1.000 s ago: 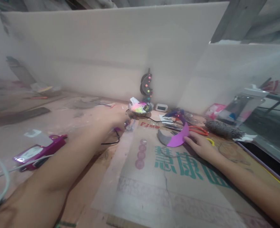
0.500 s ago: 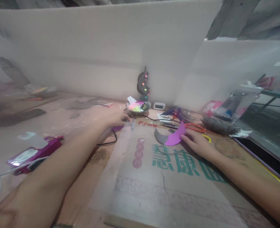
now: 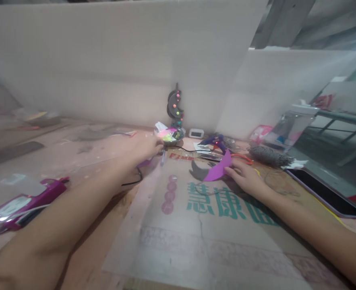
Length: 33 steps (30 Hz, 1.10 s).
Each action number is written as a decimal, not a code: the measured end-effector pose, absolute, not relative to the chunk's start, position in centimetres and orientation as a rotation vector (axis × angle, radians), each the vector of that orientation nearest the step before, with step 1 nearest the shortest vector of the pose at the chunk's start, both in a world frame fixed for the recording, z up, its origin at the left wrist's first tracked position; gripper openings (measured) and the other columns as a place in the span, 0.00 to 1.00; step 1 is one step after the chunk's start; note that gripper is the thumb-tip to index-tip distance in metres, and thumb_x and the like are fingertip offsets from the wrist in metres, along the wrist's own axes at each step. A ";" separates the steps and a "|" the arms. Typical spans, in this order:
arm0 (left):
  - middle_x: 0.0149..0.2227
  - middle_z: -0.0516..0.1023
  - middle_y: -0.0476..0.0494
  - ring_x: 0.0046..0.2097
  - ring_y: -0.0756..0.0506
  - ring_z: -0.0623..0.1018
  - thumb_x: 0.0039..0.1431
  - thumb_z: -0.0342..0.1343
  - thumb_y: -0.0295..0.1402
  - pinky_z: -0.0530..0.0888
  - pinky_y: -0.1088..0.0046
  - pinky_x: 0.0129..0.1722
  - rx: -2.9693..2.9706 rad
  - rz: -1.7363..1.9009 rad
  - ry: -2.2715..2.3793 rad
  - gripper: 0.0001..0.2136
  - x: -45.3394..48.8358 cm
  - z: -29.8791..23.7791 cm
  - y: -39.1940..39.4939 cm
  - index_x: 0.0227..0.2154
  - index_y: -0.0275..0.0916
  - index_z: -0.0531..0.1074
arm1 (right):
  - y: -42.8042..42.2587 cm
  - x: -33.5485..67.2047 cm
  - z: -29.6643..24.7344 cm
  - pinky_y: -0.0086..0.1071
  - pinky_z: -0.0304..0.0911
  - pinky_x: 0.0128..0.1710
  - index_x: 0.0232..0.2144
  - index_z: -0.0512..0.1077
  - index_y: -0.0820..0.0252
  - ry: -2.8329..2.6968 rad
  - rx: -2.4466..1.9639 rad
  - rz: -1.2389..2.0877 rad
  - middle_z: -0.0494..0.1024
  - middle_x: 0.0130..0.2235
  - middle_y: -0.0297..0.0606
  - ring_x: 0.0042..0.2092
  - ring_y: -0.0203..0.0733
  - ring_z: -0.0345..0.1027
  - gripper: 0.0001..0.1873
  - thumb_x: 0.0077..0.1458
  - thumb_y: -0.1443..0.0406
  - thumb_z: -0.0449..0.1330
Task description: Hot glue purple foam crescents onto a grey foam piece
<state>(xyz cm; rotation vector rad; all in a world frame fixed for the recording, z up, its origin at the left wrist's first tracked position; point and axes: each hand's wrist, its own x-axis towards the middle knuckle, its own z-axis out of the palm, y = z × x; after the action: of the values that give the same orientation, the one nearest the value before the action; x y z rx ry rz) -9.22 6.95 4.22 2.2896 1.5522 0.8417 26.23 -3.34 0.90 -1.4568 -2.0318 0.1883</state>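
My right hand [image 3: 246, 175] pinches the purple end of a crescent-shaped piece [image 3: 218, 171], which is dark grey toward its left tip. The piece is held just over a clear sheet [image 3: 178, 249] that lies on printed cardboard [image 3: 178, 157]. My left hand [image 3: 150, 146] reaches to the left edge of a small shiny dish [image 3: 176, 142] heaped with pink, yellow and white bits. Its fingers are bent but blurred, so I cannot see whether they hold anything. Behind the dish stands a dark crescent ornament [image 3: 174, 105] dotted with coloured beads.
A blue glue gun [image 3: 212, 141], a small white digital clock [image 3: 196, 133] and orange-handled scissors [image 3: 241, 158] lie at the back. On the right are a grey fuzzy bundle [image 3: 267, 156], a phone [image 3: 325, 193] and a clear plastic jar [image 3: 292, 125]. A magenta device [image 3: 30, 201] with cables lies left.
My left hand has moved a little up and forward, closer to the dish. My right hand still holds the crescent piece. The whole view has shifted slightly, so things appear farther left.
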 end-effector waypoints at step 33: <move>0.20 0.68 0.53 0.20 0.55 0.68 0.55 0.56 0.42 0.62 0.82 0.18 1.553 0.856 0.844 0.13 -0.1 -0.1 0.2 0.28 0.36 0.64 | 0.7 30.4 2.9 0.43 0.64 0.52 0.47 0.71 0.62 -1.871 -1.698 0.111 0.77 0.49 0.46 0.48 0.49 0.72 0.18 0.55 0.62 0.56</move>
<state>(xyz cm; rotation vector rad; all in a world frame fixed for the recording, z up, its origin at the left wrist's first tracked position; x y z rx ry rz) -0.12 0.21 -0.08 1.5531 0.8436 0.8562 30.39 0.71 2.85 -1.6977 -1.8713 0.1114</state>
